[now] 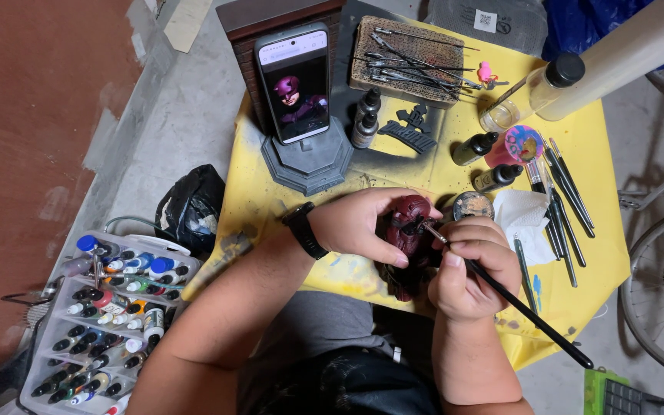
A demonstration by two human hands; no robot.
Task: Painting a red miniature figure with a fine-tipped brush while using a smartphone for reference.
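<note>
My left hand (363, 223) grips a dark red figurine bust (409, 230) over the front of a small yellow-covered table (270, 184). A black watch sits on that wrist. My right hand (470, 269) holds a thin black paintbrush (524, 311), its tip touching the top of the figurine near my left fingers. The brush handle runs down to the right past my wrist. The lower part of the figurine is hidden behind my hands.
A phone (295, 81) showing a red masked figure leans on a grey stand. Behind are a mat with several tools (409, 58), dropper bottles (365, 119), a pink palette cup (522, 144), brushes (559, 200) and tissue (524, 211). A rack of paint bottles (109, 315) stands lower left, a bicycle wheel (662, 292) right.
</note>
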